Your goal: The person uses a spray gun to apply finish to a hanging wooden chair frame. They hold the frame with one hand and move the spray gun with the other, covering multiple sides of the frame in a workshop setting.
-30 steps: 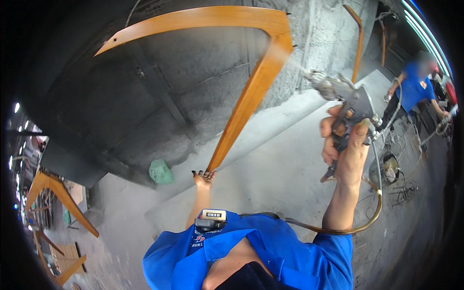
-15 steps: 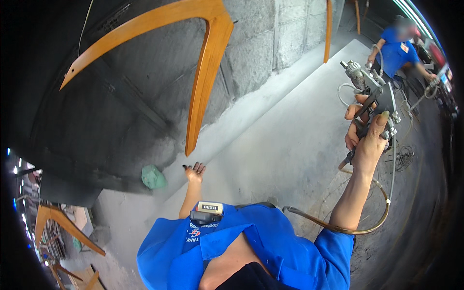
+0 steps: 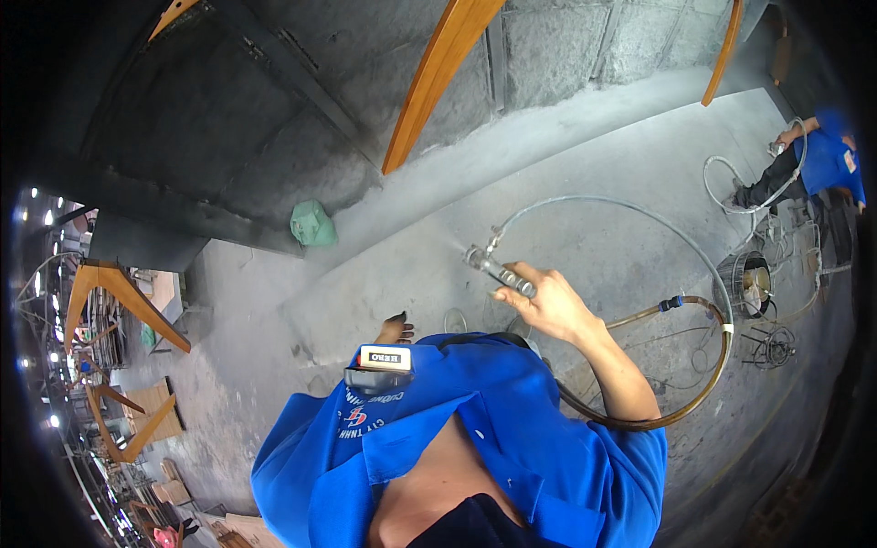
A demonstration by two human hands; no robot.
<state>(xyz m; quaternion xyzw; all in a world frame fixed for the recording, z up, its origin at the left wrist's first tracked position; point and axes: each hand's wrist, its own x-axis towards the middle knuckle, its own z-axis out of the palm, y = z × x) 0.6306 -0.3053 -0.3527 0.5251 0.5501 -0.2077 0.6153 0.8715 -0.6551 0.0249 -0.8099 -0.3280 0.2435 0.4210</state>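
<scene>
Spray gun (image 3: 498, 271): in the middle of the scene, ahead of the blue shirt (image 3: 438, 429), nozzle toward the far left, a faint mist at its tip.
Right hand (image 3: 553, 301): closed around the gun's body, thumb on the near side; some fingers are hidden.
Left hand (image 3: 399, 331): just beyond the shirt, left of the gun, fingers loosely spread, nothing visible in it; partly hidden.
Hoses: a grey one (image 3: 630, 213) arches rightward from the gun; a brown one (image 3: 683, 409) curves near the right forearm.
Wooden piece (image 3: 434, 87): farther off, its lower end well apart from both hands, its top out of view.
Green bundle (image 3: 312, 224): left of that end, by the dark wall (image 3: 210, 100).
Far right: another wooden piece (image 3: 723, 55) and a co-worker (image 3: 827, 160) in blue.
Right floor: a round container (image 3: 728, 285).
Left: an angled wooden frame (image 3: 128, 290).
</scene>
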